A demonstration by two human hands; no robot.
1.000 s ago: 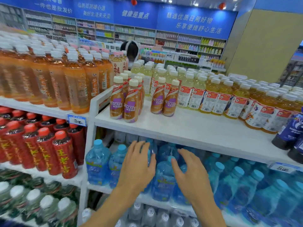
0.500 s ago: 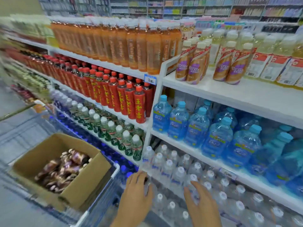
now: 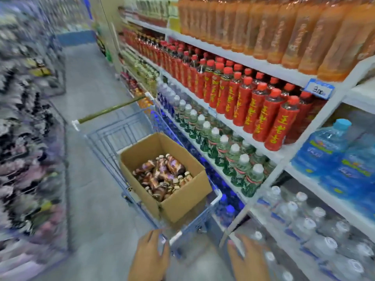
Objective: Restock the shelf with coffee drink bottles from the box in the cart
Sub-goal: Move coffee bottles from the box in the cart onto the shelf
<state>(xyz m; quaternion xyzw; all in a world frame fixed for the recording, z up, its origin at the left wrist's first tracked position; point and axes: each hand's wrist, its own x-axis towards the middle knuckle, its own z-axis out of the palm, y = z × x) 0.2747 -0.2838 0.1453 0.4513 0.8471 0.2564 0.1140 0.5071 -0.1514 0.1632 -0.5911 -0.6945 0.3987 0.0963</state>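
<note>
An open cardboard box (image 3: 182, 201) sits in a wire shopping cart (image 3: 113, 136) in the aisle, left of the shelves. Several brown coffee drink bottles (image 3: 162, 175) lie loose in the bottom of the box. My left hand (image 3: 151, 258) is at the bottom middle, just short of the cart's near rim, fingers apart and holding nothing. My right hand (image 3: 247, 260) is low at the right, in front of the lowest shelf's clear bottles, also open and holding nothing. The shelf spot with the coffee bottles is out of view.
Shelving (image 3: 284, 159) runs along the right with orange drinks (image 3: 284, 27) on top, red bottles (image 3: 253, 102), green-labelled bottles (image 3: 223, 151), blue water jugs (image 3: 334, 159) and clear bottles (image 3: 304, 230) lower down. Another blurred shelf (image 3: 26, 118) lines the left. Grey aisle floor (image 3: 89, 82) stretches ahead.
The view has swung left and down from the top shelf with coffee bottles to the cart and box. Both hands have dropped low, still holding nothing.
</note>
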